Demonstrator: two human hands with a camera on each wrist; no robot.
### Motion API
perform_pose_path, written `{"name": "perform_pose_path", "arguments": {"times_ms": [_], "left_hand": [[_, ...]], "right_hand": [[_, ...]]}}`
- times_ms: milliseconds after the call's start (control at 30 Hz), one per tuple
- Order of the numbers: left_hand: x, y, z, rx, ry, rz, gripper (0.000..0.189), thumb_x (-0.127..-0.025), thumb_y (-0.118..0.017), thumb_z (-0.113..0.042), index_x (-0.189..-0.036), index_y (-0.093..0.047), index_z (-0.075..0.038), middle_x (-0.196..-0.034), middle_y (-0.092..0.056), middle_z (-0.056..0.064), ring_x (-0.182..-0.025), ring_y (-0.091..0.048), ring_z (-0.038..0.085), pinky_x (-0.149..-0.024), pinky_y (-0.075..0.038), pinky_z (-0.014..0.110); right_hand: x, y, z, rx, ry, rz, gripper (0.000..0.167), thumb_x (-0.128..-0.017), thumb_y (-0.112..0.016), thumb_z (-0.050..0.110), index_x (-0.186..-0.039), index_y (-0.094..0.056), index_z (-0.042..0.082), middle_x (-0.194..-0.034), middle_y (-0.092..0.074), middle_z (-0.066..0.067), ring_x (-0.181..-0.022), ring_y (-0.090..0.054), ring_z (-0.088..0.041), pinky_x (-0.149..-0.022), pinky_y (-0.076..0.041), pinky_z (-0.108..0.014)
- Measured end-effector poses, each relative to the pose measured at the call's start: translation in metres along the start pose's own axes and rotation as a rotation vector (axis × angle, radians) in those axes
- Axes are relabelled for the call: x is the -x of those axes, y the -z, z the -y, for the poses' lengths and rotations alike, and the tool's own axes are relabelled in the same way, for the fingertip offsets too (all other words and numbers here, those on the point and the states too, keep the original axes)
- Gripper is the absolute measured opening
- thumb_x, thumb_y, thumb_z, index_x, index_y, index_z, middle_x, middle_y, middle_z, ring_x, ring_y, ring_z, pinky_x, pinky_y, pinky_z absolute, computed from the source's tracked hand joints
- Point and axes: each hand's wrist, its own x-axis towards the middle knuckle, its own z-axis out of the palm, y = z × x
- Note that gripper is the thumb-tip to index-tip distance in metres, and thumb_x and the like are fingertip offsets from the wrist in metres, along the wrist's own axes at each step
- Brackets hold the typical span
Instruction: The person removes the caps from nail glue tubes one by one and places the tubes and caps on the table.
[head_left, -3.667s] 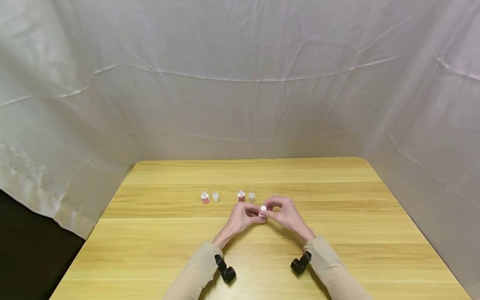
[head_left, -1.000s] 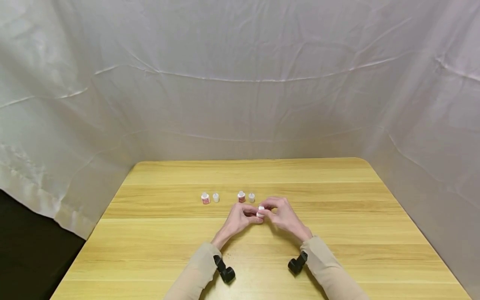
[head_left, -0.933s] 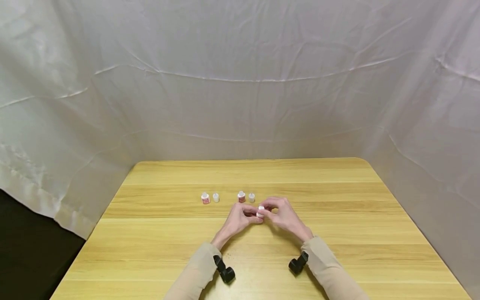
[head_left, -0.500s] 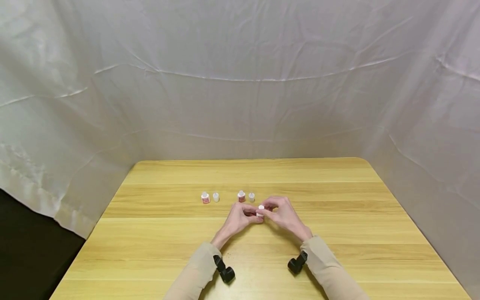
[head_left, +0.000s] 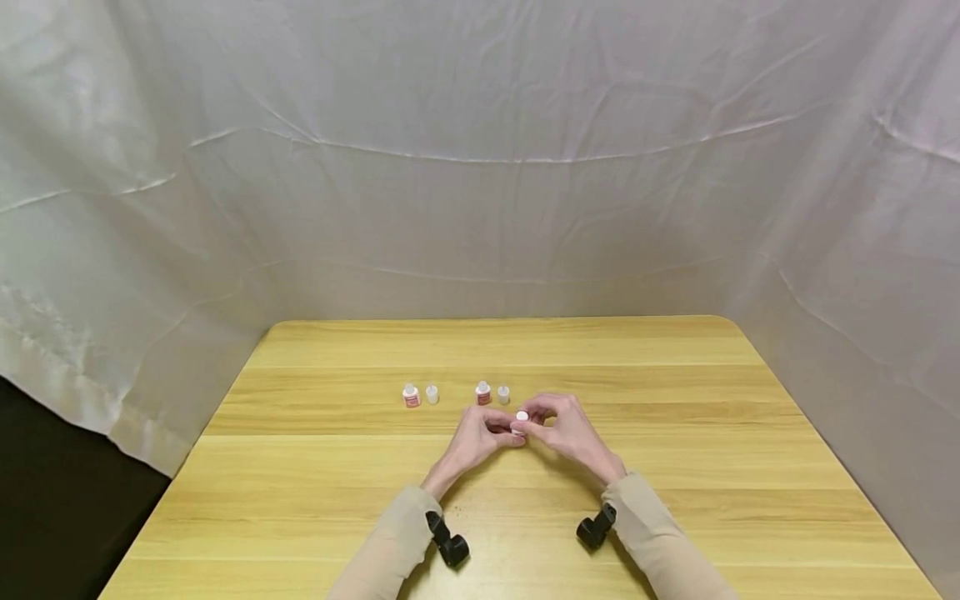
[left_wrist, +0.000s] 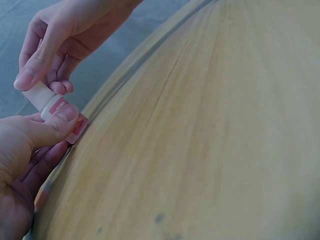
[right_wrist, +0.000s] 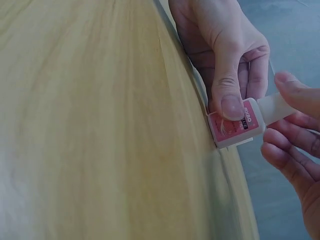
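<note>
A small white glue bottle [right_wrist: 237, 127] with a pink label is between my two hands, above the table. My left hand [head_left: 474, 435] pinches the bottle's body between thumb and fingers. In the left wrist view that thumb lies across the label of the glue bottle [left_wrist: 59, 106]. My right hand [head_left: 567, 429] grips the white cap [right_wrist: 274, 108] on the bottle's neck with thumb and fingertips. The cap [head_left: 522, 416] points up in the head view. Fingers hide part of both the label and the cap.
Beyond my hands on the wooden table [head_left: 337, 475] stand two similar bottles, one at the left [head_left: 411, 397] and one nearer my hands [head_left: 483, 394]. Beside each is a small white piece, the left one [head_left: 432, 395] and the right one [head_left: 503, 396]. Grey curtains [head_left: 480, 208] surround the table.
Compared with the oldest frame, both hands and the glue bottle have shifted slightly left. Over the last second the cap's tilt varies slightly while both hands keep hold. The standing bottles stay put.
</note>
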Motion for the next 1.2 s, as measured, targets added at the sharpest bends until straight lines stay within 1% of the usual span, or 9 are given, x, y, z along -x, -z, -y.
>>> {"name": "perform_pose_path", "arguments": {"times_ms": [100, 233, 500, 600, 700, 867, 967, 1067, 1200], "left_hand": [[0.0003, -0.0005, 0.0002, -0.001, -0.004, -0.005, 0.024, -0.08, -0.084, -0.011, -0.103, -0.079, -0.005, -0.096, -0.08, 0.011, -0.084, -0.076, 0.015, -0.077, -0.059, 0.018], [0.001, -0.0006, -0.0003, -0.007, 0.002, -0.008, 0.025, -0.08, -0.084, -0.012, -0.104, -0.079, -0.006, -0.096, -0.08, 0.011, -0.084, -0.075, 0.015, -0.077, -0.059, 0.018], [0.0008, -0.0002, -0.0011, -0.007, 0.008, 0.009, 0.025, -0.08, -0.084, -0.011, -0.105, -0.078, -0.005, -0.099, -0.079, 0.011, -0.088, -0.075, 0.017, -0.08, -0.059, 0.019], [0.0012, -0.0005, -0.0013, -0.005, 0.011, 0.009, 0.025, -0.08, -0.084, -0.011, -0.104, -0.078, -0.005, -0.099, -0.079, 0.011, -0.088, -0.075, 0.017, -0.08, -0.059, 0.019], [0.0017, -0.0006, -0.0017, 0.001, 0.018, 0.004, 0.025, -0.08, -0.084, -0.012, -0.104, -0.079, -0.006, -0.098, -0.079, 0.01, -0.086, -0.075, 0.016, -0.078, -0.059, 0.019], [0.0017, -0.0009, -0.0013, 0.021, 0.021, -0.011, 0.024, -0.079, -0.085, -0.012, -0.101, -0.079, -0.007, -0.095, -0.079, 0.011, -0.083, -0.076, 0.018, -0.076, -0.059, 0.018], [0.0016, -0.001, -0.0011, 0.027, 0.017, -0.015, 0.024, -0.079, -0.085, -0.011, -0.101, -0.079, -0.007, -0.094, -0.079, 0.013, -0.083, -0.076, 0.02, -0.075, -0.059, 0.019], [0.0018, -0.0006, -0.0015, 0.022, 0.018, -0.014, 0.024, -0.079, -0.085, -0.011, -0.102, -0.079, -0.007, -0.095, -0.079, 0.012, -0.084, -0.076, 0.02, -0.076, -0.059, 0.018], [0.0018, 0.0004, -0.002, 0.004, 0.017, -0.002, 0.025, -0.08, -0.084, -0.011, -0.104, -0.079, -0.007, -0.097, -0.08, 0.01, -0.086, -0.076, 0.019, -0.078, -0.059, 0.018]], "right_hand": [[-0.0003, -0.0005, -0.0009, 0.003, -0.012, -0.009, 0.012, -0.082, -0.082, 0.012, -0.091, -0.076, 0.007, -0.081, -0.074, -0.002, -0.07, -0.061, 0.0, -0.067, -0.056, -0.019], [-0.0004, -0.0016, -0.002, 0.014, 0.006, -0.016, 0.011, -0.082, -0.082, 0.01, -0.091, -0.076, 0.007, -0.082, -0.074, -0.002, -0.071, -0.061, 0.001, -0.068, -0.057, -0.019], [-0.0003, -0.0008, -0.0002, 0.038, 0.087, -0.008, 0.007, -0.085, -0.078, 0.005, -0.091, -0.077, 0.007, -0.084, -0.074, -0.002, -0.075, -0.065, -0.006, -0.072, -0.058, -0.023], [0.0, -0.0006, -0.0002, 0.038, 0.096, 0.001, 0.007, -0.085, -0.077, 0.004, -0.092, -0.076, 0.007, -0.086, -0.075, -0.002, -0.077, -0.066, -0.007, -0.074, -0.059, -0.025], [0.0005, -0.0004, 0.0001, 0.02, 0.068, 0.011, 0.009, -0.085, -0.078, 0.006, -0.094, -0.076, 0.007, -0.087, -0.075, -0.002, -0.077, -0.065, -0.006, -0.074, -0.06, -0.027], [0.001, -0.0003, 0.0003, 0.001, -0.022, 0.008, 0.013, -0.084, -0.081, 0.014, -0.094, -0.076, 0.008, -0.084, -0.074, -0.001, -0.072, -0.061, -0.001, -0.07, -0.058, -0.024], [0.001, -0.0006, -0.0005, 0.001, -0.036, -0.011, 0.012, -0.083, -0.082, 0.015, -0.092, -0.076, 0.009, -0.082, -0.074, 0.0, -0.071, -0.06, 0.0, -0.068, -0.057, -0.023], [0.0009, -0.0013, -0.001, -0.002, -0.012, -0.028, 0.011, -0.082, -0.083, 0.012, -0.09, -0.076, 0.008, -0.081, -0.074, -0.001, -0.071, -0.061, 0.0, -0.067, -0.057, -0.023], [0.0005, -0.0024, -0.0014, -0.014, 0.048, -0.038, 0.009, -0.082, -0.082, 0.008, -0.089, -0.077, 0.008, -0.081, -0.074, -0.002, -0.072, -0.063, -0.001, -0.068, -0.058, -0.023]]}}
